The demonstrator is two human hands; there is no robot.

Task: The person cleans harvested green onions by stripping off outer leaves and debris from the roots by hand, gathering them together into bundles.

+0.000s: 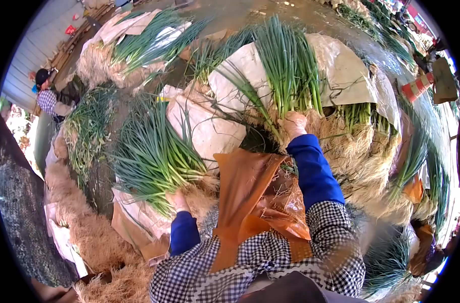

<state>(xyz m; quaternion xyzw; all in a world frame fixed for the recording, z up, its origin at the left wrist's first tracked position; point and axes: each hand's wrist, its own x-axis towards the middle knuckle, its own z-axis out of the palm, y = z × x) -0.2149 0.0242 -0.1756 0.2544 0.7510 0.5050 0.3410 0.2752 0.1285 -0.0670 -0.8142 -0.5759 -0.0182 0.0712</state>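
Note:
My right hand [294, 124] is closed at the root end of some green onions [288, 65], whose leaves point away from me over a pale sheet [242, 76]. Lower on the left, my left hand [178, 201] grips the edge of a loose spread of green onions [151, 151] near their white ends; its fingertips are partly hidden by stalks. Tan roots [197, 197] show beside that hand. Between my arms, an orange-brown apron [250, 189] covers my lap, with root bits stuck to it.
Thick piles of roots [359, 156] lie to the right and roots [91, 227] to the left. More green onions [154, 43] lie at the back left. Loose leaves [91, 121] cover the ground. A person [48, 96] in checked clothing is at far left. A red-and-white object [417, 87] stands at right.

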